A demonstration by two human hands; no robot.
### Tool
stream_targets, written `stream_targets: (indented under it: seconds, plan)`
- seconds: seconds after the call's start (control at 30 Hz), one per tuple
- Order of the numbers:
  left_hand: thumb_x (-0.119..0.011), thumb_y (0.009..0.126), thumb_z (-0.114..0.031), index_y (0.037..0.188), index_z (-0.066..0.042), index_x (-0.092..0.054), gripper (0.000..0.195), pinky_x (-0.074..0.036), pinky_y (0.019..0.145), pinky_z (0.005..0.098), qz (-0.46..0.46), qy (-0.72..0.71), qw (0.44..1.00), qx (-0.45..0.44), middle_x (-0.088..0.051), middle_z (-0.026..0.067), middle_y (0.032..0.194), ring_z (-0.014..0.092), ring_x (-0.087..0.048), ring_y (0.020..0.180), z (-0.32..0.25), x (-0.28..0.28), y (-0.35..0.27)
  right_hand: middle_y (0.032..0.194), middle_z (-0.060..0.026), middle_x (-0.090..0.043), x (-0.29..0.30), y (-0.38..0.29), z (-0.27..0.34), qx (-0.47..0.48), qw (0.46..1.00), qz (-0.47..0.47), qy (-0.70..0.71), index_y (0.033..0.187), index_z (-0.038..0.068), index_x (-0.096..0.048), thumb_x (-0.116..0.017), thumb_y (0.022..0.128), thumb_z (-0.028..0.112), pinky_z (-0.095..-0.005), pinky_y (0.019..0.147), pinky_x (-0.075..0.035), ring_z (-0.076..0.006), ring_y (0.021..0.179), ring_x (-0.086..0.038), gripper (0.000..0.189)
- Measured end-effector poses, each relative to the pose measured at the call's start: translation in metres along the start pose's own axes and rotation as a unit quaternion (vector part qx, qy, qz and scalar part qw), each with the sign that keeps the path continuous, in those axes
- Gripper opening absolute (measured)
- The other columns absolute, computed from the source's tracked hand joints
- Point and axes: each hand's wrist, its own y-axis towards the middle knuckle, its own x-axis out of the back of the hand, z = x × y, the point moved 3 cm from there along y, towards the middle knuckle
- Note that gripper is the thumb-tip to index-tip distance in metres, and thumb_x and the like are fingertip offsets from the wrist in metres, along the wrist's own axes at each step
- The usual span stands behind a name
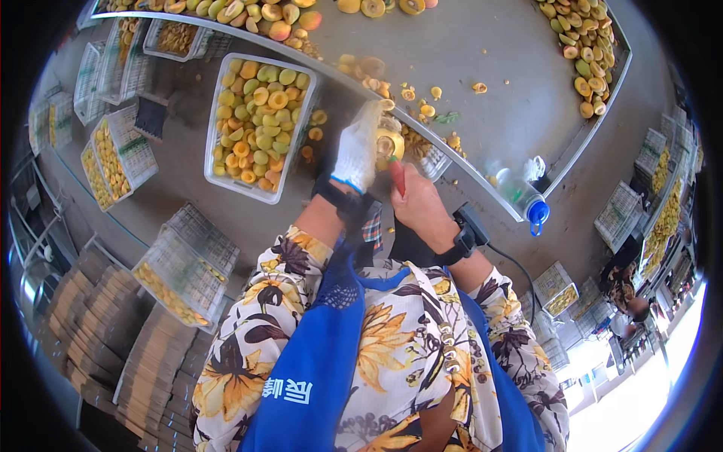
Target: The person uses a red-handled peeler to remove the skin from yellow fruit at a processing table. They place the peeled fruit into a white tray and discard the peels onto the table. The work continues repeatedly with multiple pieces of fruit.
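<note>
My left hand (358, 147), in a white knitted glove, holds a halved yellow stone fruit (390, 141), its cut face with the pit area turned up. My bare right hand (421, 206) grips a red-handled tool (397, 176) whose far end meets the fruit; the working tip is too hidden to identify. Both hands are close together beside the metal table's edge. To the left of my gloved hand stands a white plastic crate (210, 135) full of halved fruit (260, 118). Beneath the table edge, a container (438, 164) holds fruit scraps (415, 144).
The metal table (452, 51) bears fruit heaps at its back left and right (587, 56). A clear bottle with a blue cap (538, 211) lies at its near corner. More crates (186, 277) and stacked slatted trays (152, 361) stand left; people (624, 282) are far right.
</note>
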Motion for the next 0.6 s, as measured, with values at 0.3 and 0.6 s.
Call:
stream_targets:
  seconds: [0.3, 0.6]
  plan:
    - [-0.058, 0.091, -0.033, 0.101, -0.003, -0.063, 0.032, -0.048, 0.064, 0.0256, 0.059, -0.123, 0.977, 0.162, -0.062, 0.0046, 0.084, 0.012, -0.059, 0.071, -0.01, -0.01, 0.01, 0.073, -0.0248, -0.059, 0.014, 0.012, -0.015, 0.041, 0.998, 0.042, 0.034, 0.098, -0.001, -0.049, -0.054, 0.08, 0.012, -0.0432, 0.062, -0.048, -0.0418, 0.07, -0.06, 0.023]
    - [-0.063, 0.088, -0.026, 0.095, -0.001, -0.062, 0.026, -0.049, 0.056, 0.0275, -0.067, -0.116, 0.99, 0.038, -0.063, 0.0078, 0.078, 0.017, -0.06, 0.065, 0.022, 0.005, 0.009, 0.065, -0.0118, -0.053, -0.019, 0.008, -0.013, -0.081, 0.984, 0.069, 0.146, 0.099, 0.001, -0.048, -0.051, 0.08, 0.009, -0.0334, 0.043, -0.042, -0.0214, 0.045, -0.051, 0.022]
